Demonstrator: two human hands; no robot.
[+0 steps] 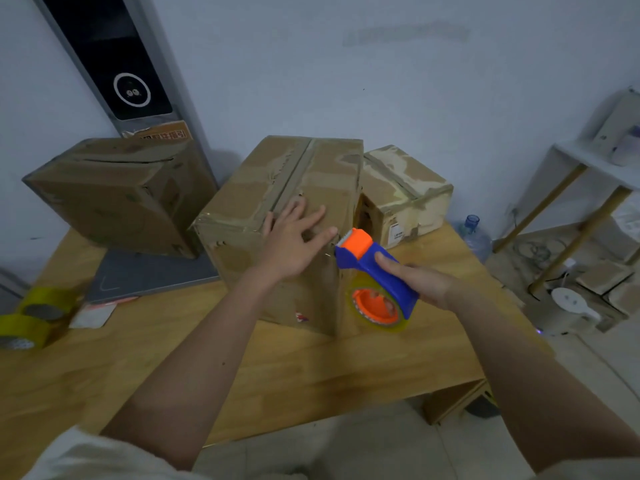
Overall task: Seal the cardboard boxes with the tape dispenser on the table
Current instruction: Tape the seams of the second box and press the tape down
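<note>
At the middle of the wooden tabletop [138, 368] sits the centre box [277, 216], flaps down, old tape along its top seam. Your left hand [294, 244] lies flat on its near right top edge, fingers spread and straight, pressing the cardboard. Your right hand [415, 282] is wrapped round the blue handle of the tape dispenser [374, 271], held just off the box's right corner; its orange head and serrated blade sit next to your left fingertips, contact unclear. The orange hub carries a yellowish clear roll. The small box [405, 195] stands behind right, touching the centre box, with a white label too small to read. The left box [117, 192] stands tilted at rear left, its top flap gapped. Behind it, an orange strip on the dark panel [114, 64] has Chinese characters, blurred. Two yellow tape rolls [34, 320] lie at the tabletop's left edge.
</note>
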